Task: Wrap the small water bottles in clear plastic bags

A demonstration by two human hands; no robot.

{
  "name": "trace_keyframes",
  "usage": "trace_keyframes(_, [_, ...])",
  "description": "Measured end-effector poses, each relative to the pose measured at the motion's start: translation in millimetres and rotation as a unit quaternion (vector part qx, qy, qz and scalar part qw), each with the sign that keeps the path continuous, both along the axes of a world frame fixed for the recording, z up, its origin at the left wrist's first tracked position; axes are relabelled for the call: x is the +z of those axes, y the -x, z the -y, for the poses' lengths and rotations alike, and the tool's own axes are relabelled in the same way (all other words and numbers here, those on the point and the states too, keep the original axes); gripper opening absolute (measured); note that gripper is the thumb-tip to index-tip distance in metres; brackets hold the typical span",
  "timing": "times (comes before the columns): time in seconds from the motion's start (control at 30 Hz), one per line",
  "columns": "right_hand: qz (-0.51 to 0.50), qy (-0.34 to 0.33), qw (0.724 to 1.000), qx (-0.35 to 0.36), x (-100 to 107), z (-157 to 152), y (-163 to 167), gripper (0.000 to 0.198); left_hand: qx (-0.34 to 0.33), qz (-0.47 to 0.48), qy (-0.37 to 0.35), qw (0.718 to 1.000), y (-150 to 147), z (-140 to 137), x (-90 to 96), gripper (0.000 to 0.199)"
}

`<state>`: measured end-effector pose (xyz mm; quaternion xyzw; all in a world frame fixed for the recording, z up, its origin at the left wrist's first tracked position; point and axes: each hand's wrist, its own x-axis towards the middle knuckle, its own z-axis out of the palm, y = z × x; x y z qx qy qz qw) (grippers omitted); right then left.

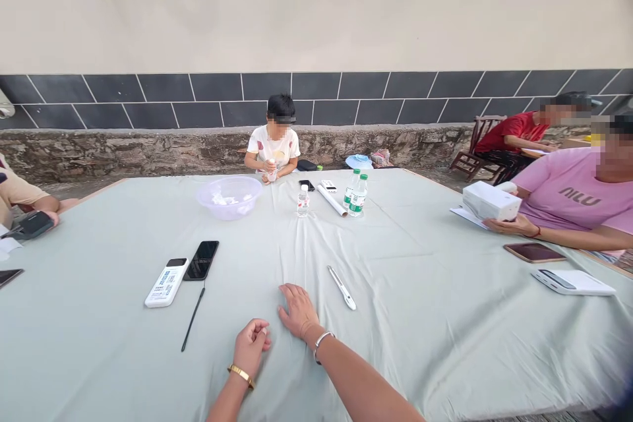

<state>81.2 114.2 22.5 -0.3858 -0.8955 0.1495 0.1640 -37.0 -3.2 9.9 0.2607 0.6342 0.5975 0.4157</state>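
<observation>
1. Fingers [261, 325] of the left hand [248, 347] are loosely curled, nothing visibly held.
2. Right hand [299, 313] is laid open, apparently empty, on the counter [425, 343].
3. White cutter [341, 288] is positioned beside it, untouched; no handling appears begun.

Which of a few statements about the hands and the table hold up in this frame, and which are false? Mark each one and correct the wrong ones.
1. The right hand rests on the tablecloth. True.
2. The slim white tool lies left of both hands. False: it lies to their right.
3. A gold-coloured band circles the wrist of the left hand. True.
4. The black phone is in the left hand. False: it lies on the tablecloth, apart from both hands.
5. The translucent basin stands left of the two green-capped bottles. True.
</observation>
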Motion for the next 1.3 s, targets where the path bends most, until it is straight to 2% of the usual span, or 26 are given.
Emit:
trace_keyframes(0.4, [0.035, 0.005, 0.999, -0.005, 4, 0, 3, 0.050, 0.003, -0.001, 0.001, 1.000, 0, -1, -0.5, 0.034])
trace_keyframes(0.83, [-0.009, 0.003, 1.000, 0.008, 3, 1, 0, 0.046, 0.032, -0.043, 0.033, 0.998, -6, 0, -6.0, 0.024])
trace_keyframes(0.97, [-0.043, 0.018, 0.999, -0.005, -1, 0, 0, 0.044, 0.040, -0.047, 0.045, 0.997, -6, -14, -1.3, 0.023])
trace_keyframes(1.13, [-0.126, 0.052, 0.989, -0.060, -10, -32, 17, 0.042, 0.024, -0.085, 0.036, 0.995, 0, -48, 2.8, 0.022])
trace_keyframes(1.3, [-0.191, 0.080, 0.968, -0.138, -15, -110, 65, 0.042, -0.017, -0.170, 0.025, 0.985, 1, -52, -10.5, 0.022])
